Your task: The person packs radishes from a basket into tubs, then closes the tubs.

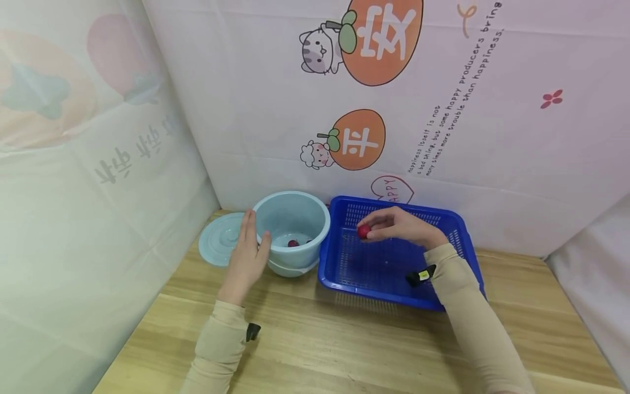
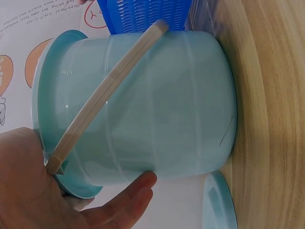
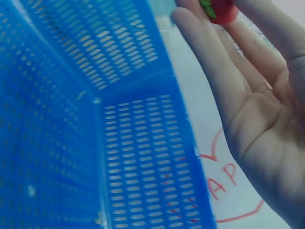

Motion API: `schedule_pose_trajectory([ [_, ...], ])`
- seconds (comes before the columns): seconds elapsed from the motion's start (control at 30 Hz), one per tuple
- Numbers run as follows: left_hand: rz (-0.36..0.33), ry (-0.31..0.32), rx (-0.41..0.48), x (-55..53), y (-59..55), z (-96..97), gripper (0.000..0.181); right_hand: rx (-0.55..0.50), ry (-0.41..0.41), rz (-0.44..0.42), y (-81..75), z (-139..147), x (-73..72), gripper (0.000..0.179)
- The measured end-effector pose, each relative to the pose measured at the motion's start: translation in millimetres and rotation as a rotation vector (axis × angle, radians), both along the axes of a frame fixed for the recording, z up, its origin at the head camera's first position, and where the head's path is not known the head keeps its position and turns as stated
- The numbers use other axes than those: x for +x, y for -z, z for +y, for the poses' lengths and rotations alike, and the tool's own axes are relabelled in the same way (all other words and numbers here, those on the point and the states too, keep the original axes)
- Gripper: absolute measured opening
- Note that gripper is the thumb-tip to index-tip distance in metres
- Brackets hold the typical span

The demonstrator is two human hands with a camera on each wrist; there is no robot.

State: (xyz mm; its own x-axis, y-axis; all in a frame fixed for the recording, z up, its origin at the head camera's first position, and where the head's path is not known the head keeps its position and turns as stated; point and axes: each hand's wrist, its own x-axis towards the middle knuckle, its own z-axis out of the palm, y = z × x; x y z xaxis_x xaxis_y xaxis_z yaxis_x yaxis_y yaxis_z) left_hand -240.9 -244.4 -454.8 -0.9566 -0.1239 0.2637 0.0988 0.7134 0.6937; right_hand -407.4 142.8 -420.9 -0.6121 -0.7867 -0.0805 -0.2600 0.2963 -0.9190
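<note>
My right hand [image 1: 401,225] pinches a small red strawberry [image 1: 364,231] between thumb and fingertips, above the left part of the blue basket [image 1: 394,298]. Green leaves show on the strawberry [image 3: 224,10] in the right wrist view. A light-blue bucket [image 1: 300,256] stands left of the basket, with a dark red piece [image 1: 292,243] and part of another at its bottom. At the bucket's left side is my left hand [image 1: 246,262], its fingers straight and its palm beside the rim. The bucket's beige handle [image 2: 105,98] hangs down along its wall.
A light-blue lid [image 1: 216,241] lies on the wooden table [image 1: 315,345] left of the bucket, partly behind the left hand. A printed white cloth [image 1: 266,109] rises behind the bucket and basket, and another [image 1: 98,246] stands along the left.
</note>
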Motion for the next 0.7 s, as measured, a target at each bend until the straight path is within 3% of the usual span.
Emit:
schedule_pose_trajectory([
  [0.27, -0.001, -0.003, 0.006, 0.6, -0.9, 1.7, 0.074, -0.121, 0.123, 0.08, -12.2, 12.0, 0.7, 0.032],
  [0.47, 0.007, -0.007, 0.011, -0.6, -1.6, 0.5, 0.074, -0.264, 0.151, 0.083, -18.1, 13.5, -1.2, 0.03],
  [0.7, -0.002, -0.009, 0.011, -0.1, -0.1, -0.4, 0.073, -0.252, 0.164, 0.108, -13.1, 9.6, 3.9, 0.031],
])
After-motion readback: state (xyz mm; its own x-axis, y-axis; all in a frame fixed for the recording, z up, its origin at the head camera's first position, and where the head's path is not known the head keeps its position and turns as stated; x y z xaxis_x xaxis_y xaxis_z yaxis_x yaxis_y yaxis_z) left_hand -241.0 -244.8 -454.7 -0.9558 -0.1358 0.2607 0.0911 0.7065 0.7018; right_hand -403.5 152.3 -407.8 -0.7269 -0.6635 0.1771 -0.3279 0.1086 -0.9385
